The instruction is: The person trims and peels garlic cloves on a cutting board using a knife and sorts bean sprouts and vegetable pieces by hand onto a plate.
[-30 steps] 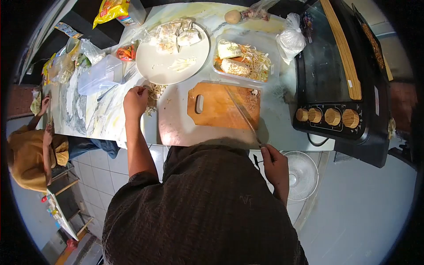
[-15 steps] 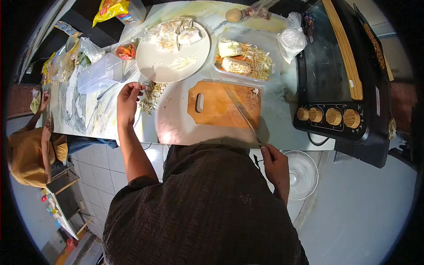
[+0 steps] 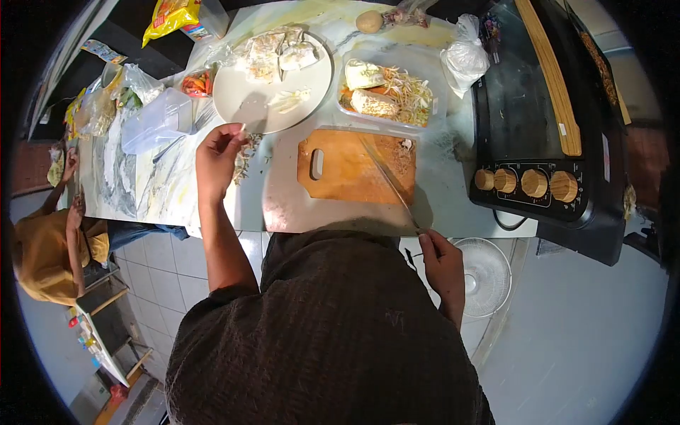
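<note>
My left hand [image 3: 218,157] is closed in a pinch on a small pale piece [image 3: 243,128], held just off the near rim of the round plate [image 3: 225,106]. On that plate lie white folded pieces [image 3: 273,57] and a little heap of pale strips [image 3: 289,100]. My right hand [image 3: 442,259] grips a knife [image 3: 389,177] by its handle at the counter's front edge. The blade reaches over a wooden cutting board [image 3: 347,170], which has a small white scrap [image 3: 406,144] near its far right corner. Partly behind my left hand is a brownish heap of scraps [image 3: 246,157].
Beyond the board stands a clear container [image 3: 438,106] with bean sprouts [image 3: 411,95] and white blocks [image 3: 374,104]. A black oven [image 3: 524,113] occupies the right side. To the left are a clear plastic box [image 3: 159,120] and bags. Another person [image 3: 49,248] sits at far left.
My left hand has moved slightly right and turned, bringing the pale piece into view at its fingertips. My right hand and the knife have barely moved.
</note>
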A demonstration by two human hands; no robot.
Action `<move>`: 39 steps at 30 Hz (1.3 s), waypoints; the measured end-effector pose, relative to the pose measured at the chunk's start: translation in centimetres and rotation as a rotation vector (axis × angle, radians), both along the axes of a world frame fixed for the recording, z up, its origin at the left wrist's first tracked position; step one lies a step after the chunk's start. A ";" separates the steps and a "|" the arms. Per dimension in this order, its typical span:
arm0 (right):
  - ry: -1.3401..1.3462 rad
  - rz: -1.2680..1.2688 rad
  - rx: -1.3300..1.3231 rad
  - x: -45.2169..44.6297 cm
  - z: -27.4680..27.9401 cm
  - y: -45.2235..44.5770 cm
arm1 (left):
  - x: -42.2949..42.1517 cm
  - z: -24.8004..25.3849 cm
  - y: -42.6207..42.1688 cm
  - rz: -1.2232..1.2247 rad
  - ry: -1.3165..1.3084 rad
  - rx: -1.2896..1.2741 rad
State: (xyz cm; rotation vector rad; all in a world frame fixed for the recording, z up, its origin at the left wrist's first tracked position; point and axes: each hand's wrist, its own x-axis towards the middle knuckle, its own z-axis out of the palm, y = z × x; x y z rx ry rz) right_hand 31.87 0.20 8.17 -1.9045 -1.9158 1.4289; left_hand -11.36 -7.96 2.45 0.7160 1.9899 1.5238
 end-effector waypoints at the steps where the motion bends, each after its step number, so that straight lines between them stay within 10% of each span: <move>1: 0.006 -0.011 -0.007 0.1 -0.1 -0.1 | -0.8 -0.6 -0.2 0.040 0.059 -0.008; 16: -0.022 0.100 0.090 0.3 -1.3 0.2 | -4.1 -3.8 -2.5 0.159 0.547 -0.438; 24: 0.043 0.063 0.054 0.2 -1.4 0.1 | -5.1 -3.8 -2.0 -0.170 0.875 -0.423; 39: 0.004 0.060 0.078 0.0 -1.1 -0.1 | -5.2 -0.1 -3.7 -0.212 0.631 -0.357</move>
